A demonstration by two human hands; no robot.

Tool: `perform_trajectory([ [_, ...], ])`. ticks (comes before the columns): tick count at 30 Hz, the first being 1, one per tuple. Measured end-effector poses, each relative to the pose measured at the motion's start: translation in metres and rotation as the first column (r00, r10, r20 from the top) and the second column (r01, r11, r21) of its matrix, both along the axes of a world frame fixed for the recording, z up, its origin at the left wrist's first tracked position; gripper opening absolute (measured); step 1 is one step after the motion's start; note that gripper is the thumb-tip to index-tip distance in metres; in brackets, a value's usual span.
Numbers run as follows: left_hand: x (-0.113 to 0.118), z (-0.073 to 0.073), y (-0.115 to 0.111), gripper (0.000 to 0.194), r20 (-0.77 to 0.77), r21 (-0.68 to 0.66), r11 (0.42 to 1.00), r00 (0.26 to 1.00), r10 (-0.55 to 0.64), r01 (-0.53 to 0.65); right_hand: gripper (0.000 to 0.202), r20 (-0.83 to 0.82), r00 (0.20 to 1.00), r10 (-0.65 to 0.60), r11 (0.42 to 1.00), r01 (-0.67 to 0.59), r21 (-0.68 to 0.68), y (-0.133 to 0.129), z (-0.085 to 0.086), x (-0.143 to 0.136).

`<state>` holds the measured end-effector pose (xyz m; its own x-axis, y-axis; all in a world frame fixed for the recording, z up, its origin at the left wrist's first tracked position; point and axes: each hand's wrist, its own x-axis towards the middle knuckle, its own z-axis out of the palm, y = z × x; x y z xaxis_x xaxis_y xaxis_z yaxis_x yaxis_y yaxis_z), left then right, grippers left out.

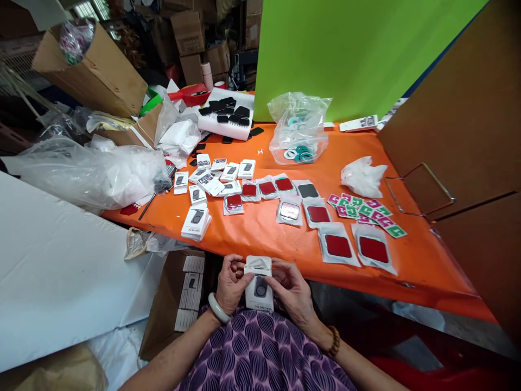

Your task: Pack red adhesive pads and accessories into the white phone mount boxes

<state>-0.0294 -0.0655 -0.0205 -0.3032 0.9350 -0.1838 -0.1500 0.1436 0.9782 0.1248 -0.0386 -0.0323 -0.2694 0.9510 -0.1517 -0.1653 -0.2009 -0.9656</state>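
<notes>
Box (260, 298) before table (293, 247), pouches (338, 246) beyond

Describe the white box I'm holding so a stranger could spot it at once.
Start at the orange table and drop to its near edge, above the purple clothing. There, the white box is between the left hand and the right hand, a dark picture on its front. Similar boxes lie on the table or in the brown carton; this one alone is held.

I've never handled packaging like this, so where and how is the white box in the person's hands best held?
Probably by its two long side edges, coming from left and right: the white box looks flat and is longer than wide, so this should hold it steady and leave most of its printed face uncovered.
</notes>
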Motion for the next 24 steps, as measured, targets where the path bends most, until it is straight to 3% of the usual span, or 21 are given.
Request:
perform_trajectory([
  [5, -0.002, -0.008, 0.001, 0.030, -0.095, -0.109, 0.992, 0.993, -0.077, 0.066, 0.042, 0.125, 0.991, 0.051, 0.998, -0.054, 0.025, 0.001, -0.004, 0.004],
  [11, -0.008, -0.012, -0.005, 0.035, -0.116, -0.205, 0.967, 0.977, -0.180, 0.154, 0.035, 0.342, 0.919, 0.197, 0.971, -0.230, 0.058, -0.001, -0.002, 0.006],
  [16, -0.014, -0.008, 0.000, 0.029, -0.078, -0.119, 0.972, 0.974, -0.214, 0.204, 0.034, 0.325, 0.933, 0.157, 0.983, -0.179, 0.039, 0.003, 0.007, -0.001],
  [21, -0.008, 0.000, 0.023, 0.029, -0.101, -0.069, 0.996, 0.993, -0.065, 0.058, 0.037, 0.129, 0.991, 0.041, 0.999, -0.044, 0.019, 0.025, 0.006, -0.008],
  [24, -0.004, -0.005, 0.026, 0.031, -0.072, -0.108, 0.985, 0.987, -0.143, 0.135, 0.042, 0.079, 0.987, 0.142, 0.988, -0.137, -0.065, 0.032, 0.000, 0.001],
])
